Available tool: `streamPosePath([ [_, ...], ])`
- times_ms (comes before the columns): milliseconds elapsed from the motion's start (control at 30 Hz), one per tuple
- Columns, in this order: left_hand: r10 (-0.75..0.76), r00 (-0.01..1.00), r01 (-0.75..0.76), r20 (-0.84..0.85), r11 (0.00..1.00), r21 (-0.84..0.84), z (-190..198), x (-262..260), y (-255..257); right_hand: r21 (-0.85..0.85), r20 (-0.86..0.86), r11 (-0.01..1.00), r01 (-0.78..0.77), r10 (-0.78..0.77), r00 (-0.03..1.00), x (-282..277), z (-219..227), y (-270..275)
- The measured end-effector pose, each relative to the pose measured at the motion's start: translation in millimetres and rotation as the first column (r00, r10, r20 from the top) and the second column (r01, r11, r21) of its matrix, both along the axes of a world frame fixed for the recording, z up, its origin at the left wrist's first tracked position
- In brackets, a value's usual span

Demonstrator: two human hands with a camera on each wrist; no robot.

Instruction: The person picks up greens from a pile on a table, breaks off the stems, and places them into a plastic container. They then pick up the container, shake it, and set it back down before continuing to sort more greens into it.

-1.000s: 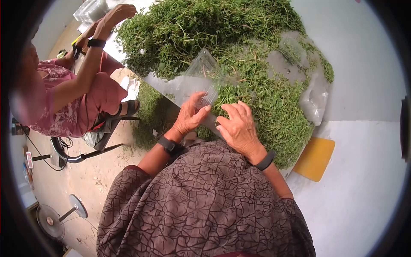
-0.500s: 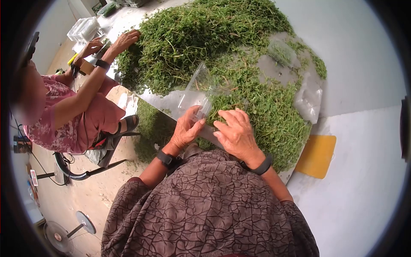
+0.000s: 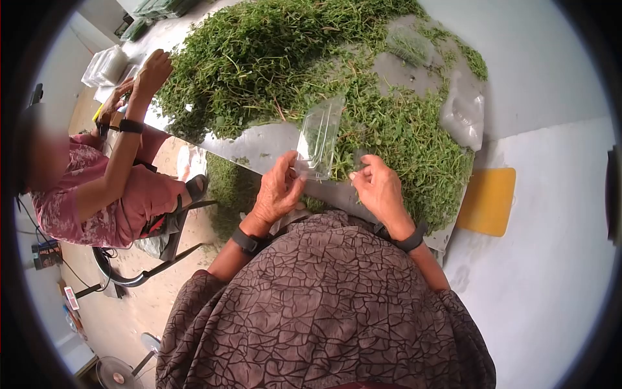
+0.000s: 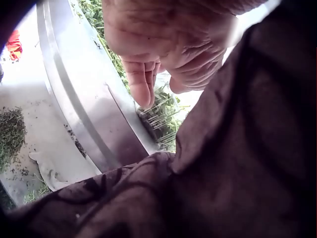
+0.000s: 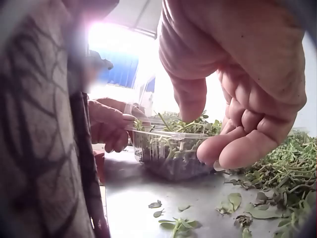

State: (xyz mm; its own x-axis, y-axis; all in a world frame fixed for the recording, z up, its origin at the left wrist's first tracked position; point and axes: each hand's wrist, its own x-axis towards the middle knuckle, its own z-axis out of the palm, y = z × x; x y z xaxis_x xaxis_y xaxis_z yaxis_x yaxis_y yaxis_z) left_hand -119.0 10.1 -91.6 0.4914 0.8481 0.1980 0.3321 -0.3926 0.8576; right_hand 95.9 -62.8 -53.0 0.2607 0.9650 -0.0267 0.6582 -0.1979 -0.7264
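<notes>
A clear plastic clamshell box (image 5: pixel 171 151) filled with leafy green sprigs stands on the metal table. Its transparent lid (image 3: pixel 321 136) is raised, tilted up on the far left side. My left hand (image 3: pixel 278 188) holds the near left side, thumb and fingertips at the rim. On the other side, my right hand (image 3: pixel 383 194) grips the box's right corner. Its thumb reaches over the greens, while curled fingers (image 5: pixel 242 148) lie at the outer wall. In the left wrist view, the left fingers (image 4: pixel 138 84) point down beside the ribbed plastic.
A big heap of loose greens (image 3: pixel 253 65) spreads across the table (image 3: pixel 243 152). A crumpled plastic bag (image 3: pixel 463 117) lies at the right edge, near a yellow board (image 3: pixel 489 201). Another person (image 3: pixel 110 188) sits at left beside stacked clear boxes (image 3: pixel 105 67). Greens (image 3: pixel 223 194) also lie below the table.
The lid has swung more upright and its view has shifted. My right hand has turned, its fingers drawing in at the box's corner. The other person's hands have moved near the heap.
</notes>
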Motion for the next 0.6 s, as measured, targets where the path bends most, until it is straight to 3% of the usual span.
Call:
streamPosePath([
  [100, -0.017, 1.000, 0.018, -0.017, 0.997, 0.073, -2, 0, -2, -0.044, -0.071, 0.998, 0.042, -0.045, 0.996, 3, -6, 4],
  [167, -0.095, 0.995, 0.095, -0.001, 0.993, 0.073, 0, -1, -5, -0.169, -0.452, 0.985, 0.024, -0.099, 0.887, 2, -7, 6],
  [300, -0.154, 0.987, 0.151, 0.049, 0.987, 0.050, 9, -6, 0, -0.160, -0.444, 0.987, -0.013, -0.060, 0.894, 7, -13, 10],
  [400, -0.038, 0.997, 0.040, 0.065, 0.998, -0.040, 9, 2, 1, -0.009, -0.428, 0.999, -0.042, 0.034, 0.903, 11, -22, 9],
  [467, 0.029, 0.995, -0.013, 0.098, 0.987, -0.160, 13, 9, 3, -0.154, -0.623, 0.986, 0.068, -0.151, 0.767, 12, -11, 10],
  [500, 0.029, 0.995, -0.013, 0.099, 0.987, -0.158, 13, 9, 4, -0.152, -0.623, 0.986, 0.068, -0.148, 0.768, 15, -10, 9],
  [567, -0.002, 0.997, 0.014, 0.080, 0.988, -0.152, 12, 9, 5, -0.200, -0.807, 0.976, 0.085, -0.213, 0.551, 21, -7, 8],
  [600, -0.013, 0.997, 0.024, 0.079, 0.991, -0.131, 11, 10, 5, -0.180, -0.822, 0.981, 0.068, -0.188, 0.538, 23, -5, 8],
])
